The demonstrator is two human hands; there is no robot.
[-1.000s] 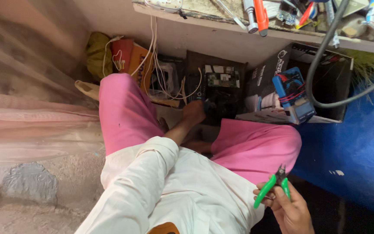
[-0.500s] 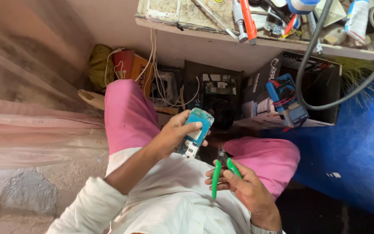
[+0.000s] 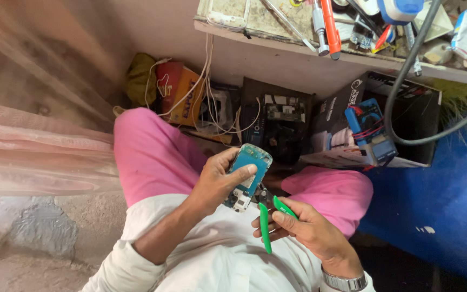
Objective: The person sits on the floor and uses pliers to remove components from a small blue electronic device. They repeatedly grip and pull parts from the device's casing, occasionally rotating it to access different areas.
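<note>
Over pink cloth, left hand (image 3: 217, 186) grips glossy teal circuit board (image 3: 247, 176).

cluttered shelf (image 3: 298, 46) holds orange tool (image 3: 331, 27) (perhaps screwdriver), white phone (image 3: 228, 13).

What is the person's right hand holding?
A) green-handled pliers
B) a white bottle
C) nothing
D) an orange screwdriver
A: the right hand grips the green-handled pliers, their tip close under the blue phone board that the left hand holds.
</note>
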